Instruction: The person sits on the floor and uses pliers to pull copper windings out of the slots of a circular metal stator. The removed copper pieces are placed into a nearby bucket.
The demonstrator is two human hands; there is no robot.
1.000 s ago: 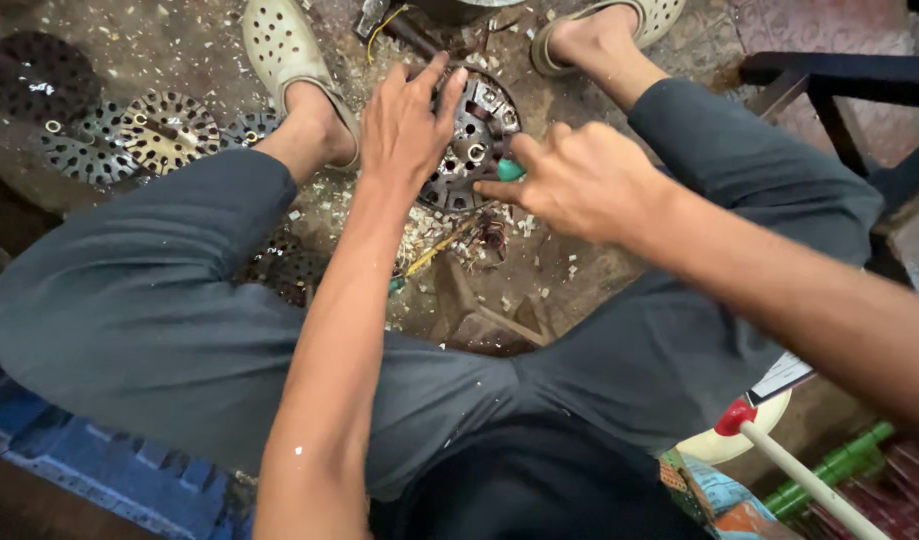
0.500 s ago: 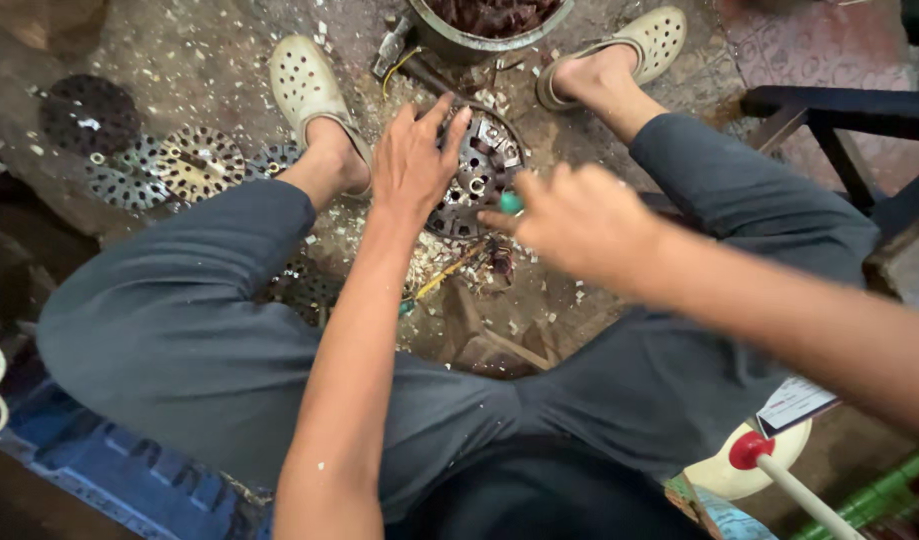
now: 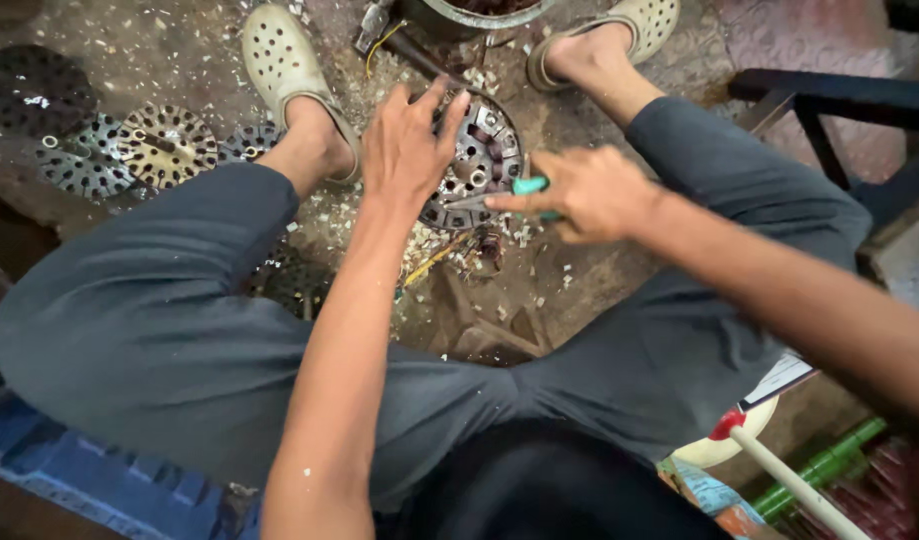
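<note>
I sit low with knees apart over a dirty floor. My left hand (image 3: 410,150) lies flat, fingers spread, on a round slotted metal motor core (image 3: 480,160) standing on the ground between my feet. My right hand (image 3: 590,192) is shut on a green-handled tool (image 3: 528,186) whose metal tip points left into the core's rim, just below my left hand. Part of the core is hidden under my left palm.
Several round perforated metal discs (image 3: 130,150) lie on the floor at the left. A metal pot (image 3: 470,15) stands beyond the core. A dark chair frame (image 3: 830,100) is at the right. A red-tipped white stick (image 3: 780,465) and green rods (image 3: 820,465) lie at lower right. Debris litters the ground.
My right hand has moved left, bringing the green-handled tool's tip against the core. My left hand stays on the core. The view has shifted slightly.
</note>
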